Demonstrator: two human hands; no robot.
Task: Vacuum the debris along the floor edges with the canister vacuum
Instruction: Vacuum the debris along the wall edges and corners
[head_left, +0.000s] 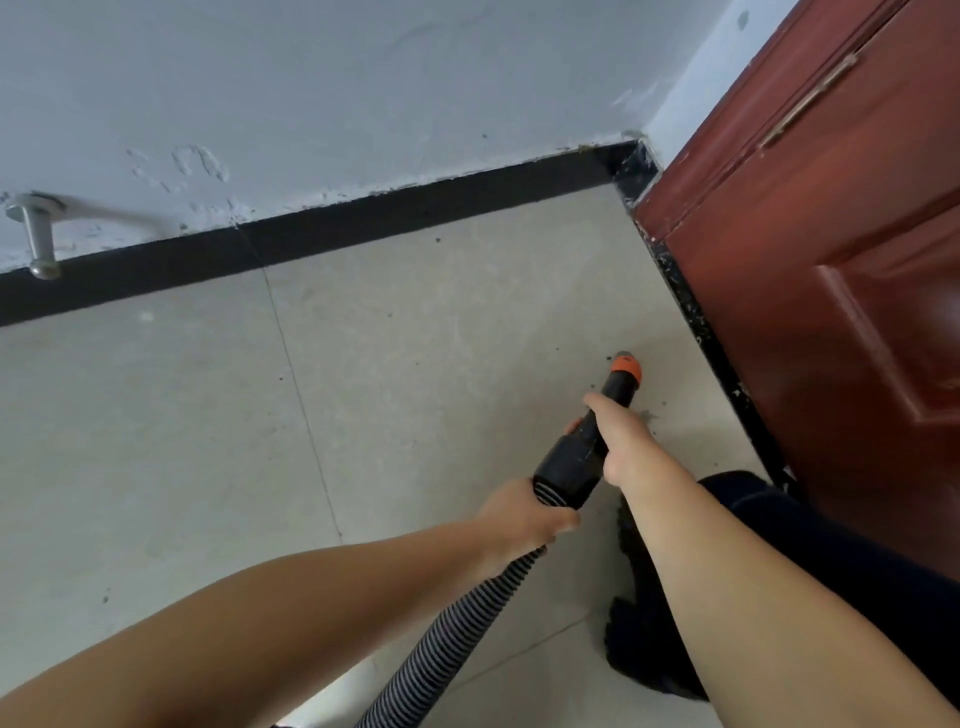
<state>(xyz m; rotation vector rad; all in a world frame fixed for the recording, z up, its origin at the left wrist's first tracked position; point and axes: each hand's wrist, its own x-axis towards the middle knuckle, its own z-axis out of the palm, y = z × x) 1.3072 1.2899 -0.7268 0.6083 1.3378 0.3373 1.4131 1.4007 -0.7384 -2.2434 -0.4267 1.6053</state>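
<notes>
Head view. The black rigid vacuum nozzle tube with an orange collar (602, 415) points down at the pale tiled floor (208, 415), its tip at or just above the surface near the floor's right edge, just beside the black speckled threshold strip (696, 322) under the dark red panelled door (831, 260). The right hand (618, 441) is clenched around the tube's mid-section, below the orange collar. The left hand (524, 514) grasps the grey ribbed flexible hose (447, 639) where it enters the black cuff. The hose runs off the lower edge of the frame; the canister itself is not in view.

Small dark debris specks (647, 415) lie on the floor around the nozzle tip. More specks sit toward the far corner, along the black skirting board (363, 223) below the white plastered wall (363, 78). A metal door stop (39, 234) projects from the wall at the left.

Handling: the tube appears stiff and light; grip it on the shaft for steering. The hose appears soft and springy; support it close to the cuff to prevent kinking and drag.
</notes>
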